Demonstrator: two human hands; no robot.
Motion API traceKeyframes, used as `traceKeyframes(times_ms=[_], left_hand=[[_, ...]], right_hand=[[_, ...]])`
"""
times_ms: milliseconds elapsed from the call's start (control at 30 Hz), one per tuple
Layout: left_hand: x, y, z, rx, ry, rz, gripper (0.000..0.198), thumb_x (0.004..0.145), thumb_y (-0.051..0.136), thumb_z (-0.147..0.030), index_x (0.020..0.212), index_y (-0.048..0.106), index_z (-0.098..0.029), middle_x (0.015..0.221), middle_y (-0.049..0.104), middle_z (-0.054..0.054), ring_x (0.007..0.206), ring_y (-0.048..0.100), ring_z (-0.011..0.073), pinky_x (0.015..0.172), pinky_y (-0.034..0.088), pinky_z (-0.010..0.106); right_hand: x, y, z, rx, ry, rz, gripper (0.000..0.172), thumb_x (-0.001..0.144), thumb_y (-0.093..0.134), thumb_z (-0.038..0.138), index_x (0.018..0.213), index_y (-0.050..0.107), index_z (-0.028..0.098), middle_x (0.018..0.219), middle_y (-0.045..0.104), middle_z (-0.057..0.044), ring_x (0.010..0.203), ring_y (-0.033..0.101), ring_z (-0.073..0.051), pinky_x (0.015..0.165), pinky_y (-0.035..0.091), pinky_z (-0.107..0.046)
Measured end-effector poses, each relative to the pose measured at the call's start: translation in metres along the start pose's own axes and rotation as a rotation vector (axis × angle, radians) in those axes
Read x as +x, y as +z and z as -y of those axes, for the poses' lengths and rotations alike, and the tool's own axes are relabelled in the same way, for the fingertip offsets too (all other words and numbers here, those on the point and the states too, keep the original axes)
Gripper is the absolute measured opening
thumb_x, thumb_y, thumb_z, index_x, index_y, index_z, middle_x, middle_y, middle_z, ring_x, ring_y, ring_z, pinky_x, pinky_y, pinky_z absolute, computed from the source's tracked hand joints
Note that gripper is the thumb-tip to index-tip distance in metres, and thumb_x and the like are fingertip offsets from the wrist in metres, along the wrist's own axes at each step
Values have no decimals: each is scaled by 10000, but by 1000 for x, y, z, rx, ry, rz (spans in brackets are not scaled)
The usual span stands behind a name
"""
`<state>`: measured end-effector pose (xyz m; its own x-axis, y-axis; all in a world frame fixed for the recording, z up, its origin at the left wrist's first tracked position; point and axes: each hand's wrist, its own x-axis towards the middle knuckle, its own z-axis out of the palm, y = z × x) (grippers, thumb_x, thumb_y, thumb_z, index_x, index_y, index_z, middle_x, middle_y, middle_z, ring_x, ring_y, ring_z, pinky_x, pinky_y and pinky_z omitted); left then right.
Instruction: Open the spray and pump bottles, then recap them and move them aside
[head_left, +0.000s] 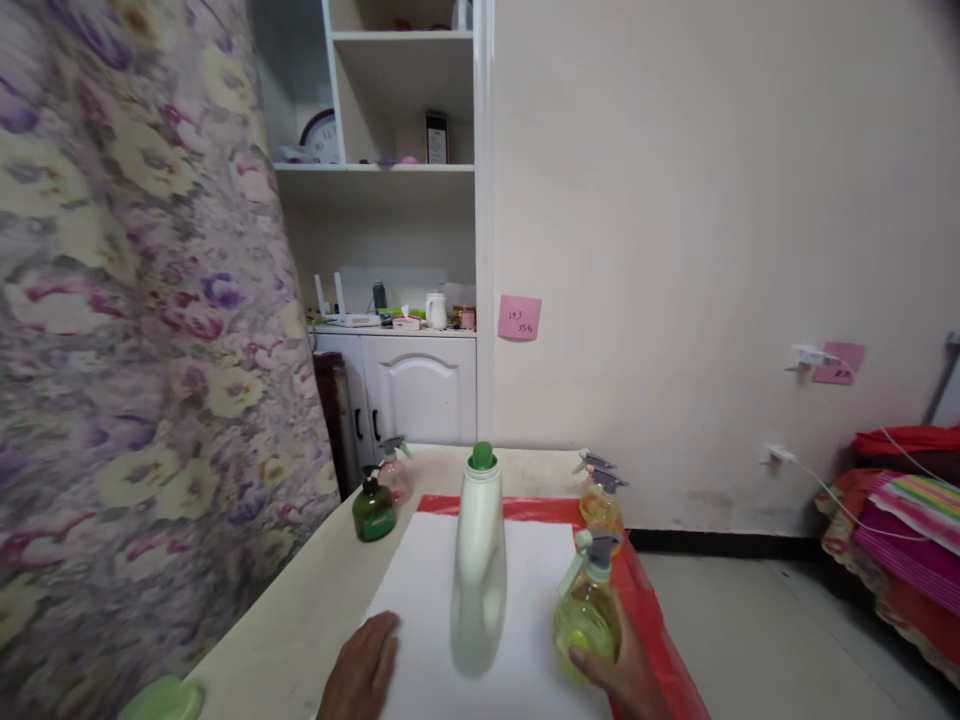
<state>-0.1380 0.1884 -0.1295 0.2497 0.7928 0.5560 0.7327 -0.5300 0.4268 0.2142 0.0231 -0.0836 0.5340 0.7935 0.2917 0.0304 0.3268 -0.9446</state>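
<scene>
The yellow-green spray bottle [586,612] in my right grip [626,665] is round-bellied and translucent, with a pale green and grey trigger head on top. It stands upright at the right edge of the white sheet [480,590]. Just left of it a tall white bottle [478,580] with a green cap stands upright, near my left grip [364,668], which lies flat on the sheet.

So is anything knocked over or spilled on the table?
No, nothing stands out. The tall white bottle and all the spray bottles stand upright, including the yellow-green one in the right hand. No spill shows on the white sheet.
</scene>
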Motion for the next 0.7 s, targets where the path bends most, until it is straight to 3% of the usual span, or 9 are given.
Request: traceKeyframes(times_ms=[133, 200, 300, 367, 500, 600, 700], left_hand=[[-13, -30, -60, -233, -103, 22, 341, 829, 496, -491, 1004, 699, -282, 1077, 740, 60, 1084, 642, 299, 1011, 478, 466], [-22, -42, -104, -419, -127, 146, 354, 860, 469, -511, 1023, 686, -283, 1086, 722, 68, 1072, 631, 288, 990, 480, 429], [-31, -53, -166, -749, -200, 317, 387, 868, 498, -514, 1137, 652, -282, 1195, 682, 51, 1151, 571, 273, 1048, 409, 400], [-32, -58, -195, -964, -266, 445, 444, 844, 534, -540, 1157, 654, -248, 1184, 690, 59, 1155, 560, 291, 1029, 415, 410], [-29, -65, -219, -1249, -416, 640, 466, 818, 584, -539, 1117, 677, -194, 1088, 715, 92, 1006, 626, 292, 893, 470, 397], [-28, -67, -222, -1444, -501, 669, 426, 798, 648, -472, 1118, 669, -192, 1071, 707, 86, 853, 650, 227, 771, 474, 331], [-29, -65, -224, -1592, -500, 673, 406, 782, 677, -455, 1095, 672, -197, 1015, 705, 79, 713, 624, 158, 662, 446, 275]], right_hand=[[-34, 20, 1, 117, 141, 243, 852, 422, 791, 649, 1134, 563, 240, 1117, 683, -92, 1129, 601, -347, 995, 440, -442], [-45, 32, 5, 199, 245, 401, 846, 401, 802, 659, 1106, 591, 241, 1071, 694, -73, 1095, 618, -337, 973, 455, -436], [-55, 51, 10, 227, 369, 548, 628, 618, 669, 709, 997, 650, 209, 967, 717, -74, 1032, 646, -310, 913, 490, -439], [-58, 63, 12, 220, 411, 613, 519, 785, 554, 656, 979, 657, 186, 961, 717, -76, 973, 662, -266, 869, 514, -440], [-63, 78, 14, 207, 438, 692, 336, 885, 571, 452, 1064, 623, 172, 1082, 674, -50, 946, 652, -206, 839, 534, -417], [-67, 73, 20, 207, 430, 715, 299, 899, 576, 383, 1116, 602, 179, 1147, 643, -55, 982, 636, -207, 847, 538, -419], [-69, 63, 29, 210, 411, 731, 294, 900, 581, 350, 1156, 586, 204, 1219, 610, -60, 1038, 616, -217, 874, 532, -425]])
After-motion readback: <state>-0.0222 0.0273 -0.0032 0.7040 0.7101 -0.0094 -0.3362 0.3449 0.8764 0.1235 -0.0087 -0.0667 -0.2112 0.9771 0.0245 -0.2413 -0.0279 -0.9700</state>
